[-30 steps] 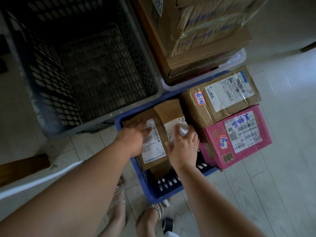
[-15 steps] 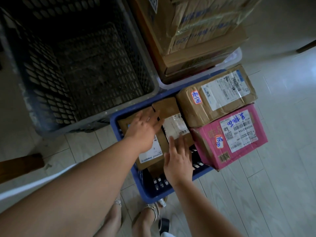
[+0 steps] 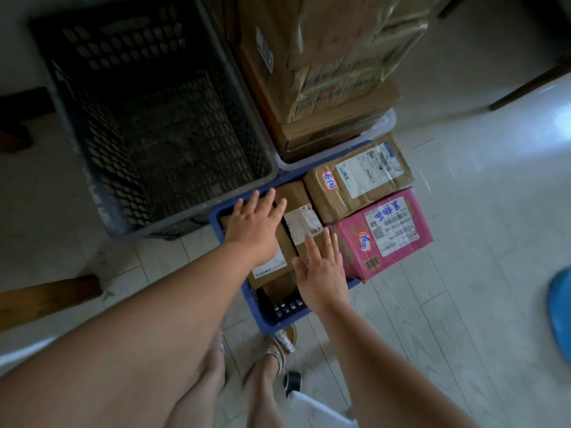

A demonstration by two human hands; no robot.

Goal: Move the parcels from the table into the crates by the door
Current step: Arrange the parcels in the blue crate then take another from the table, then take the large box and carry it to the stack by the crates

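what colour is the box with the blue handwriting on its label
Pink, seen in the head view.

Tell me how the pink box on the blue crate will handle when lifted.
The pink box is likely stiff: its cardboard edges look square. It overhangs the rim of the blue crate, so a sideways push may tip it off. Weight cannot be judged.

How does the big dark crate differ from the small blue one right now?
The dark crate is much larger; the blue crate is small. The dark crate holds nothing visible; the blue crate is packed with parcels, a pink box jutting past its rim. Both are perforated plastic, standing on the floor.
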